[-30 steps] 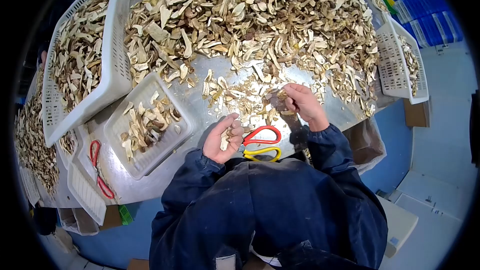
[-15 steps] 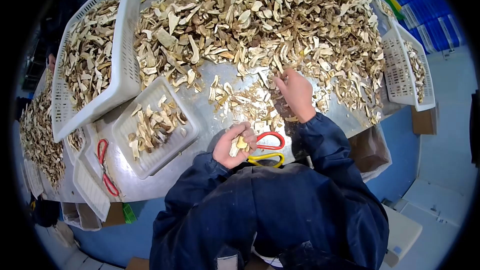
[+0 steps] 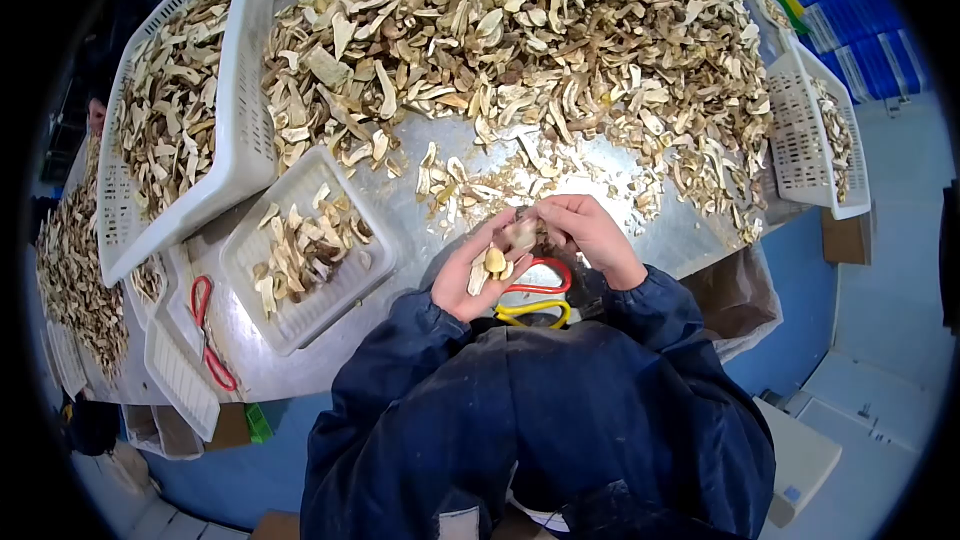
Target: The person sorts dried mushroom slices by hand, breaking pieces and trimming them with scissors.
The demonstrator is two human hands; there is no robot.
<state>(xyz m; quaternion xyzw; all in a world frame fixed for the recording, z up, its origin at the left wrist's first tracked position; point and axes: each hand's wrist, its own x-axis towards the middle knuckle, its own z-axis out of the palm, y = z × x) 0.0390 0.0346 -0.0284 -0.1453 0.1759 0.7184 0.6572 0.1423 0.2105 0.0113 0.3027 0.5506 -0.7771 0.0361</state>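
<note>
My left hand (image 3: 468,275) is cupped, palm up, with dried mushroom slices (image 3: 494,262) in it, one of them yellowish. Close against it, my right hand (image 3: 598,238) pinches a mushroom slice (image 3: 524,232) that is blurred by motion between the two hands. Just below them on the metal table are red-handled scissors (image 3: 546,278) and a yellow handle (image 3: 532,313); their blades are hidden. Beyond the hands lie small mushroom crumbs and pieces (image 3: 470,190), in front of a large heap of dried mushroom slices (image 3: 540,40).
A white tray (image 3: 290,330) with mushroom slices stands to the left. Past it are red scissors (image 3: 203,330) and a tall white basket (image 3: 250,120) full of slices. Another white basket (image 3: 797,140) sits at the right edge. Blue crates (image 3: 860,50) are stacked at the back right.
My right hand has come back from the crumbs by the heap to my left hand, bringing a mushroom slice. My left fingers have uncurled somewhat over the slices in the palm.
</note>
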